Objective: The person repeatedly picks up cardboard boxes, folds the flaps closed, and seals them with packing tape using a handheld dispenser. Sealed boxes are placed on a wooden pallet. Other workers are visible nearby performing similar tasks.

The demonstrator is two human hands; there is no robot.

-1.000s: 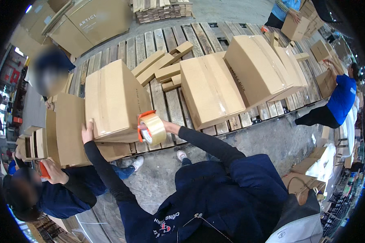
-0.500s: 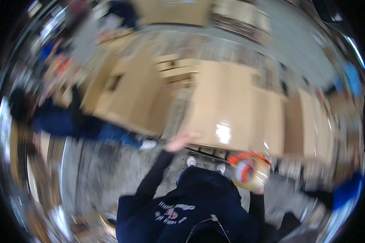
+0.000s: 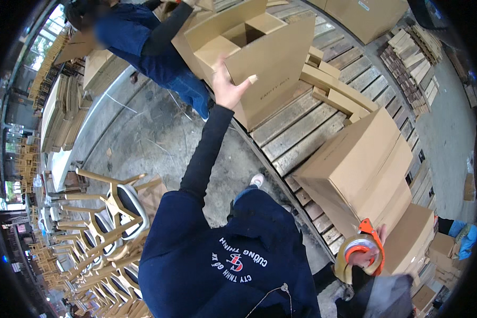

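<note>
Grey concrete floor [image 3: 143, 132] runs beside a slatted wooden pallet deck [image 3: 302, 127] stacked with cartons. My left hand [image 3: 229, 85] reaches up and away from me, fingers spread against the near wall of an open box [image 3: 265, 58]; its flaps stand up and its long side runs away to the upper right. Another person [image 3: 143, 37] stands at its far side. My right hand [image 3: 367, 253] stays low by my hip, closed on a tape gun [image 3: 358, 254], well apart from the box. Sealed cartons [image 3: 360, 169] lie between them.
</note>
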